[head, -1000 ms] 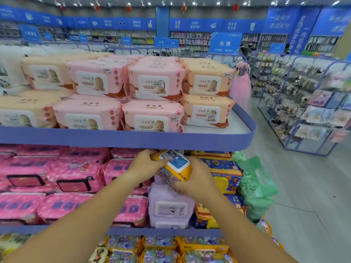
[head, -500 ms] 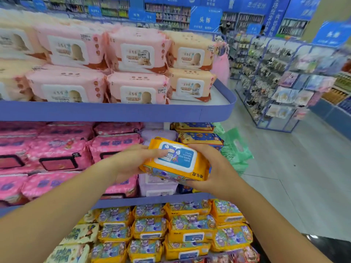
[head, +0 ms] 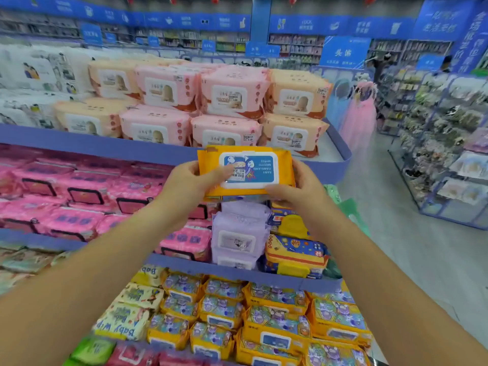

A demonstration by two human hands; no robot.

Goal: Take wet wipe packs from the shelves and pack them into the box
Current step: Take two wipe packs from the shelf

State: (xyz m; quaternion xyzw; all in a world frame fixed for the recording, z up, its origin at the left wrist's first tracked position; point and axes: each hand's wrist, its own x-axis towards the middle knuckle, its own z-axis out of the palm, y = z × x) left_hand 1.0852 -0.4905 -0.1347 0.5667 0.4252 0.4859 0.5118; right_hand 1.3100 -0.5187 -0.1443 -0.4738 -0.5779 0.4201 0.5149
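An orange wet wipe pack (head: 282, 165) with a blue and white lid label is held flat in front of the shelves, its print upside down to me. My left hand (head: 188, 180) grips its left end, thumb on the lid. My right hand (head: 298, 190) grips its right end from below and the side. The purple shelves (head: 148, 150) behind hold pink and peach packs (head: 232, 97) on top, pink packs (head: 79, 191) and purple packs (head: 239, 233) in the middle, and yellow-orange packs (head: 274, 310) below. No box is in view.
A grey-floored aisle (head: 412, 249) runs along the right of the shelf end. A display rack of small goods (head: 454, 159) stands across it. Green bags (head: 351, 212) hang at the shelf's right end. More store shelving lines the far wall.
Both hands have drawn the orange pack out of the middle shelf, raised it and turned it flat with the lid up. The view has tilted up again.
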